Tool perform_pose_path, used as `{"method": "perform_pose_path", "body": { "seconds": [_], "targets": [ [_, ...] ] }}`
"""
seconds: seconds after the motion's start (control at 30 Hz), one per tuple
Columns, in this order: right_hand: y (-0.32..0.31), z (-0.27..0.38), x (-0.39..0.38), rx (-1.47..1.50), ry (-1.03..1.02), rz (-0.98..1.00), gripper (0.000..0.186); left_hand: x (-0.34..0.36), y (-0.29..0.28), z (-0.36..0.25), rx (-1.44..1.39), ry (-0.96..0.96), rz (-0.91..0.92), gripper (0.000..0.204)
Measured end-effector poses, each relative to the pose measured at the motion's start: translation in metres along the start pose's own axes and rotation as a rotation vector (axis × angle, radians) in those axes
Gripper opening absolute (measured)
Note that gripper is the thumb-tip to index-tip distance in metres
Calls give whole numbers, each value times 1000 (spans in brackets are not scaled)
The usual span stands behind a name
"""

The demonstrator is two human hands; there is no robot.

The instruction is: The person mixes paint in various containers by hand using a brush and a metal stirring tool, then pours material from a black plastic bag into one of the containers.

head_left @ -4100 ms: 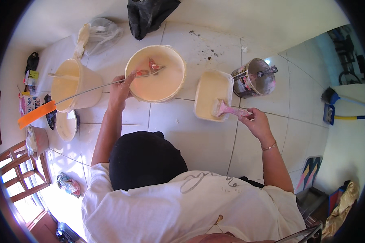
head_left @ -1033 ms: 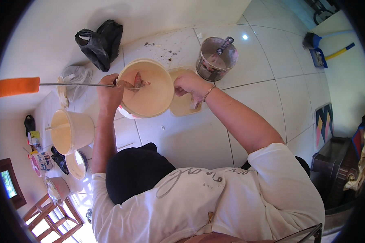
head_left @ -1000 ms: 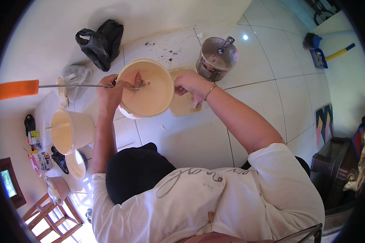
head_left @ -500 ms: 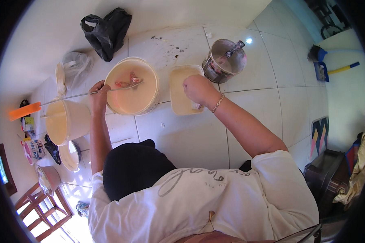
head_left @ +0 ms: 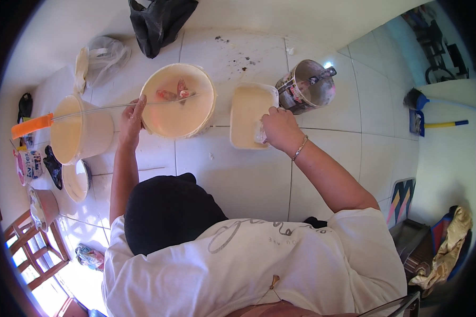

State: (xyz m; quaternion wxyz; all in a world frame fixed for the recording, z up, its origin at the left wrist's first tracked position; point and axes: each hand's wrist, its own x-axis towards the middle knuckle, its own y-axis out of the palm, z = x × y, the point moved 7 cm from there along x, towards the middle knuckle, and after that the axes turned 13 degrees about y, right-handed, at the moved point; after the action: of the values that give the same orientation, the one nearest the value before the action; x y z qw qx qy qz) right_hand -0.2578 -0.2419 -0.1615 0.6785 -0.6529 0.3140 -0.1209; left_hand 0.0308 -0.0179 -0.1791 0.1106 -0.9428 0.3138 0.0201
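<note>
My left hand (head_left: pixel 132 121) grips the near-left rim of a round cream bucket (head_left: pixel 209 113), thumb up along its edge. Pale pinkish liquid and a few red-and-white pieces (head_left: pixel 182 89) show inside. A long thin rod with an orange handle (head_left: pixel 33 127) lies across the bucket past my left thumb, its far end by those pieces. My right hand (head_left: pixel 283 129) is closed at the right side of a rectangular cream tray (head_left: pixel 238 141). Its fingers are around a whitish piece (head_left: pixel 259 132), mostly hidden, whose kind I cannot make out.
A stained bucket (head_left: pixel 296 100) with a dark-handled tool leans near the tray's far right. Another cream bucket (head_left: pixel 98 132) stands left, with smaller tubs (head_left: pixel 76 179) nearer. Plastic bags (head_left: pixel 161 26) lie by the wall. A broom and dustpan (head_left: pixel 417 122) are far right.
My right hand has moved from over the tray toward its near right edge, and the whitish piece shows more. My left hand stays at the bucket's rim. The whole view has shifted slightly.
</note>
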Motion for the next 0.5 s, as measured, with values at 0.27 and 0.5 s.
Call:
{"method": "perform_pose_path", "body": {
  "seconds": [0.27,0.5],
  "targets": [
    [0,-13,8,-12,220,13,20,-37,-5,28,-233,-71,14,61],
    [-29,-8,26,-144,65,-1,30,-59,3,55,-277,-181,79,68]
  ]
}}
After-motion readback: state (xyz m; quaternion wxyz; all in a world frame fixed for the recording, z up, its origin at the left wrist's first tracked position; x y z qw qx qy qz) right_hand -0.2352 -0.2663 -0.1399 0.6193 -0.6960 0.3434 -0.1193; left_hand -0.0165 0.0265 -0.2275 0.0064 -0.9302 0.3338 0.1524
